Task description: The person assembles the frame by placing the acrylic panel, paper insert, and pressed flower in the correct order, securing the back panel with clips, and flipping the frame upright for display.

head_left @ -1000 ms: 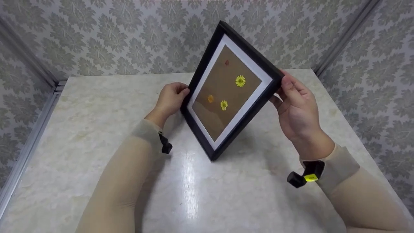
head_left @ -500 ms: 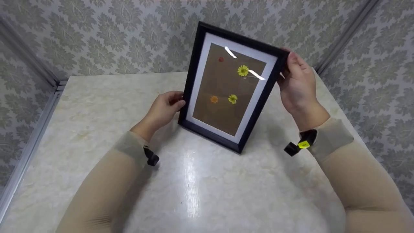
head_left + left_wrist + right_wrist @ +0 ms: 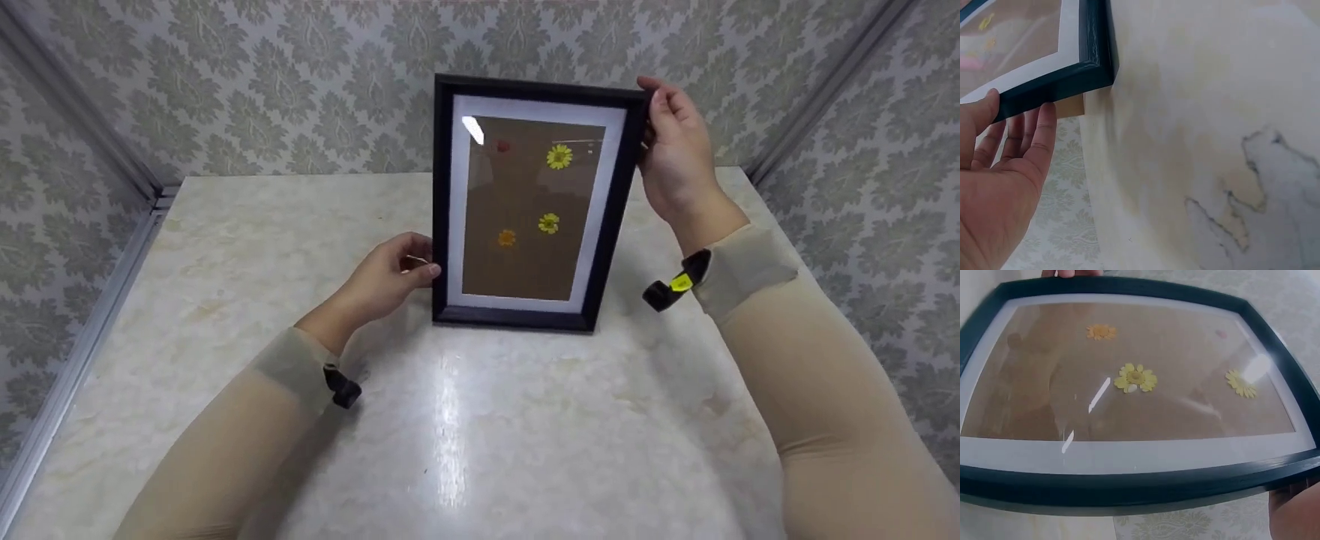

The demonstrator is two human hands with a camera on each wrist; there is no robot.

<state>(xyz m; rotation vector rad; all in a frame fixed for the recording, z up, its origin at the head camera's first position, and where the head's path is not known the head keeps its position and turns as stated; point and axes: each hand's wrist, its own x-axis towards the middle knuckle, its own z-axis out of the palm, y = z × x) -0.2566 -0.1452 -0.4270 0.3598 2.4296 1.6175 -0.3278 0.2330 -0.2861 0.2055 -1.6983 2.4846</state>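
A black picture frame [image 3: 517, 315] with a white mat stands nearly upright, its face toward me. Behind its glass, on a brown backing, are two yellow flowers [image 3: 559, 157], an orange flower [image 3: 506, 238] and a small red petal-like piece [image 3: 503, 146]. My left hand [image 3: 382, 277] pinches the lower left side, thumb in front and fingers behind, as the left wrist view also shows for the left hand [image 3: 1010, 169]. At the upper right corner my right hand [image 3: 679, 150] grips the frame with the thumb on its edge; the other fingers are partly hidden behind it.
The frame's bottom edge is close over a glossy, marbled white table [image 3: 300, 217]. Patterned wallpaper [image 3: 315, 90] covers the walls around it. Metal rails [image 3: 82, 330] run along the left side. Light glints off the glass.
The frame has turned from a strong diagonal tilt to almost upright, now facing me squarely. My right hand rose with its corner, while my left hand moved slightly lower on the left side.
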